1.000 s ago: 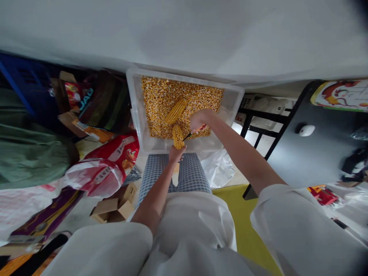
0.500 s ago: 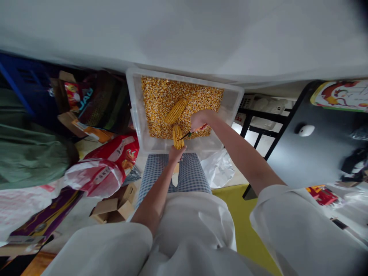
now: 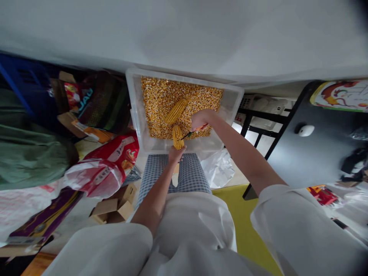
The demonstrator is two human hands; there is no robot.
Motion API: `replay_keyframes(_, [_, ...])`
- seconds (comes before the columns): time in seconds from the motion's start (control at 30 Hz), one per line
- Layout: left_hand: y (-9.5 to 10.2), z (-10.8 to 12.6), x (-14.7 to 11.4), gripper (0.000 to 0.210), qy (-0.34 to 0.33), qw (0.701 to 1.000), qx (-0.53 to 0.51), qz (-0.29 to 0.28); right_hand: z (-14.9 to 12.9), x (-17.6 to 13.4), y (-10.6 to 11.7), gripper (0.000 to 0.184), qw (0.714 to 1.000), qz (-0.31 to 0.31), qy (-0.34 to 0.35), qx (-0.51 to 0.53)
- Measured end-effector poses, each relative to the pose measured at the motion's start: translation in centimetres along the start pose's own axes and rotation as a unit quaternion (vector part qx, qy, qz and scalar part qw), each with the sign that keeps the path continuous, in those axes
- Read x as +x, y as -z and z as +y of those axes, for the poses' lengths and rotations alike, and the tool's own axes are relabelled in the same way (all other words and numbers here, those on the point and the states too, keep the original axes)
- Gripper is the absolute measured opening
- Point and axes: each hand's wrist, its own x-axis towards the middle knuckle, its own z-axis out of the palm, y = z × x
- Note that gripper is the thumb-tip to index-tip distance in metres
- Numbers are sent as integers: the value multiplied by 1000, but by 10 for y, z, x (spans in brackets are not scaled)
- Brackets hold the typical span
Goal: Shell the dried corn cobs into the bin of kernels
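Note:
My left hand point(image 3: 175, 154) is closed around the lower end of an ear of corn point(image 3: 178, 138), held at the near rim of a clear plastic bin point(image 3: 134, 109). Some kernels are gone from that ear's face. In my right hand point(image 3: 200, 119) is a screwdriver point(image 3: 188, 134), its orange handle mostly hidden by my fingers. Its thin dark shaft points left, with the tip at the ear's side. Loose corn kernels point(image 3: 156, 101) cover the bin's floor. A second ear of corn point(image 3: 176, 111) lies on them, just beyond the one I hold.
A white wall point(image 3: 184, 38) rises behind the bin. To the left are a red bag point(image 3: 115, 161), an opened cardboard box point(image 3: 113, 209) and a green bag point(image 3: 34, 153). A black-framed table point(image 3: 287, 161) stands at right, beside a crumpled clear plastic bag point(image 3: 218, 168).

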Motion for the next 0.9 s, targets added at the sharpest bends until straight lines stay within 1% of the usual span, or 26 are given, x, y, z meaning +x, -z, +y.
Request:
replay_keyframes(0.1, [0, 0, 0, 48, 3, 1000, 4, 1, 6, 1, 0, 29, 1000, -12, -14, 11])
replay_keyframes(0.2, [-1, 2, -1, 46, -1, 1000, 5, 8, 15, 5, 0, 31, 998, -39, -21, 38])
replay_keyframes(0.33, [0, 3, -3, 48, -1, 1000, 3, 9, 25, 9, 0, 32, 996, -58, -24, 61])
replay_keyframes(0.53, [2, 3, -4, 47, -4, 1000, 2, 6, 30, 12, 2, 31, 997, -42, -16, 66])
replay_keyframes(0.7, [0, 1, -2, 49, -5, 1000, -7, 7, 30, 14, 4, 33, 995, -60, -21, 73])
replay_keyframes(0.9, [0, 1, 0, 48, -1, 1000, 0, 11, 32, 18, 3, 34, 995, -58, -22, 79])
